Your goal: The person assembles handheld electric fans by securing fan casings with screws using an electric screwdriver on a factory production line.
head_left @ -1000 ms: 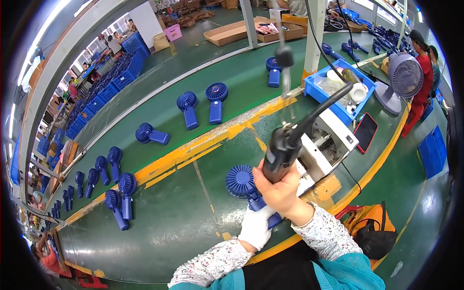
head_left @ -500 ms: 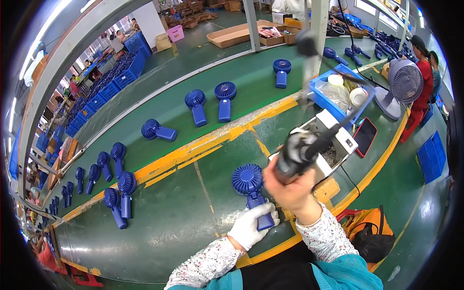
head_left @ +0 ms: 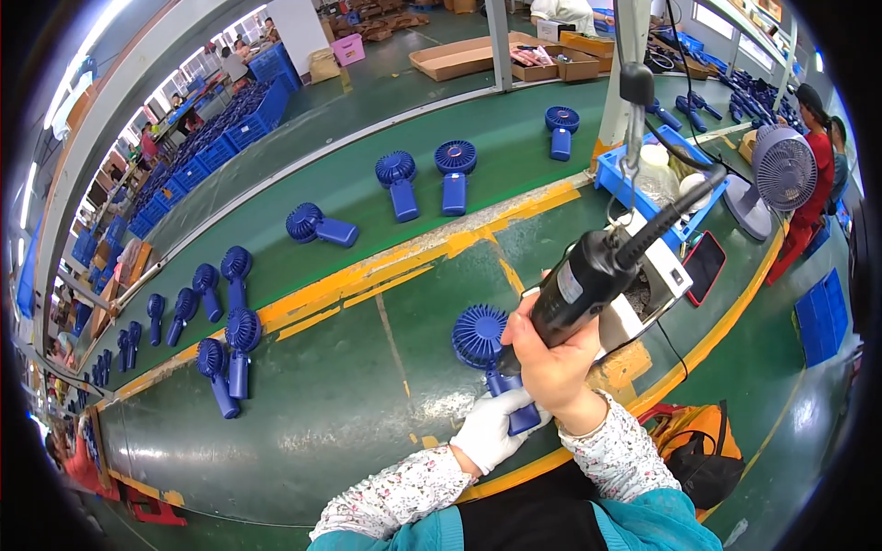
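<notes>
In a white glove, my left hand [head_left: 491, 432] is closed round the handle of a blue handheld fan [head_left: 480, 336], which lies on the green bench with its round grille pointing away from me. My bare right hand [head_left: 557, 369] grips a black electric screwdriver [head_left: 581, 286], tilted so that its lower end points at the fan's neck. The bit is hidden behind my fingers, so I cannot tell if it touches the fan. A cord runs from the tool's upper end, and a metal hook [head_left: 631, 151] hangs just above it.
Behind the screwdriver stands a white box [head_left: 675, 274] of small metal parts. Beyond it are a blue bin [head_left: 614, 174], a red-edged phone or tablet [head_left: 706, 266] and a desk fan [head_left: 783, 170]. Several blue handheld fans [head_left: 397, 184] lie along the green belt; two [head_left: 243, 349] rest at its near edge.
My right hand has brought the screwdriver down against or close to the fan's neck; before, it was blurred by motion. My left hand keeps its hold. The whole view has shifted slightly.
</notes>
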Motion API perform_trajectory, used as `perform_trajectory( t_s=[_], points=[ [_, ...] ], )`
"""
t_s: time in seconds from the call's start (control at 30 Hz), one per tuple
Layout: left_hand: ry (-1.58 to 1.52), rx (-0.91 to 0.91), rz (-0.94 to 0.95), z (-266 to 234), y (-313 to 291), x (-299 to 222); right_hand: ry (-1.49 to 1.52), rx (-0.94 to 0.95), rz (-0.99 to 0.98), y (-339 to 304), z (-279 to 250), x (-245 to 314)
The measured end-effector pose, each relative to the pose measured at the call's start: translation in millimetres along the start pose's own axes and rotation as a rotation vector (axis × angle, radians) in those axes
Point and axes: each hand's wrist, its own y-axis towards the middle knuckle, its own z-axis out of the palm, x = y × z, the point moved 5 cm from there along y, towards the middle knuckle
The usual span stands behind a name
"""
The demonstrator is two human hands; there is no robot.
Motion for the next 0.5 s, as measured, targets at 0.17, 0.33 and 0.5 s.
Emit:
perform_trajectory(
  t_s=[0.17, 0.33, 0.5],
  points=[
    [0.036, -0.033, 0.017, -4.0, -4.4, 5.5, 0.025, 0.030, 0.034, -11.0, 10.6, -7.3],
    [0.298, -0.006, 0.108, -8.5, -10.8, -3.0, -0.014, -0.096, 0.166, -24.3, 16.8, -25.0],
    [0.353, 0.068, 0.133, -11.7, -11.2, -1.0, 0.005, -0.051, 0.169, -26.4, 18.5, -30.5]
  ],
)
